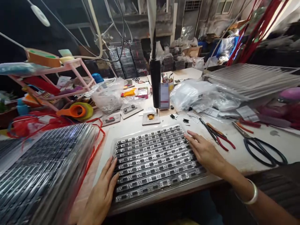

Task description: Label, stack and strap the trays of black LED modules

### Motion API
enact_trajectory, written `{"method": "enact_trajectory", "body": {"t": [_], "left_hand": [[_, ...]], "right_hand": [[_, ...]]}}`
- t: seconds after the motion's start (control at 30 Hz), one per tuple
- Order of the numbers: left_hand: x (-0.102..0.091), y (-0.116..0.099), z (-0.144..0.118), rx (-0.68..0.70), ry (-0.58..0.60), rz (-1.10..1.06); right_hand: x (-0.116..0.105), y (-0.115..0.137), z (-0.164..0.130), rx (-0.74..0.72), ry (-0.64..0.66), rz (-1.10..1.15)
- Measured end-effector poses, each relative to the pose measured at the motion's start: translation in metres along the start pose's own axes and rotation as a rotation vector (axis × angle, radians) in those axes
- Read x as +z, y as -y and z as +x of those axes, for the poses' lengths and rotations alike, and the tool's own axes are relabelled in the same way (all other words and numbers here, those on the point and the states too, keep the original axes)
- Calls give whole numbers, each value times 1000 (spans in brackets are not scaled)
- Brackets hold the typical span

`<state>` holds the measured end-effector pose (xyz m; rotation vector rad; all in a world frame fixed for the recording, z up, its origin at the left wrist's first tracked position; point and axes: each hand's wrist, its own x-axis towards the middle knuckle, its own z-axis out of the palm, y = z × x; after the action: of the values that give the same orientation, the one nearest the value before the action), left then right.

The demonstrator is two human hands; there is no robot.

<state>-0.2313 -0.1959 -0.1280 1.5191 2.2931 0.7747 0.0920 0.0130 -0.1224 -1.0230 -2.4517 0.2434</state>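
A clear plastic tray (113, 147) lies flat at the front of the worktable, filled with several rows of small metal-and-black parts (154, 162). Against the tray's left edge rests my left hand (103, 187), its fingers stretched out. On the opposite side, my right hand (206, 151) touches the right edge with its fingers extended. Behind the tray, a black electric screwdriver (155, 84) hangs upright, its tip by a small pale block with a brass-coloured fixture (151, 117). What the rows' parts are exactly, I cannot make out.
Stacked filled trays (47, 168) stand at the left with red string beside them. Scissors (260, 147) and red-handled pliers (221, 137) lie to the right. Clear plastic bags (197, 93), an orange tape roll (77, 110) and a pink rack (77, 67) are farther back.
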Motion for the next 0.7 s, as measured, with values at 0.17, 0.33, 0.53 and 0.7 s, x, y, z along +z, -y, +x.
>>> {"method": "enact_trajectory", "body": {"t": [0.17,0.33,0.53,0.7], "left_hand": [[0,3,1,-1,-41,-10],[-9,7,8,-23,-93,-126],[-14,16,8,-109,-71,-178],[-14,14,4,-102,-60,-149]], "right_hand": [[0,6,3,-58,-16,-52],[-10,5,10,-6,-10,148],[-2,-2,14,53,-39,145],[12,3,11,-37,-45,-37]]}}
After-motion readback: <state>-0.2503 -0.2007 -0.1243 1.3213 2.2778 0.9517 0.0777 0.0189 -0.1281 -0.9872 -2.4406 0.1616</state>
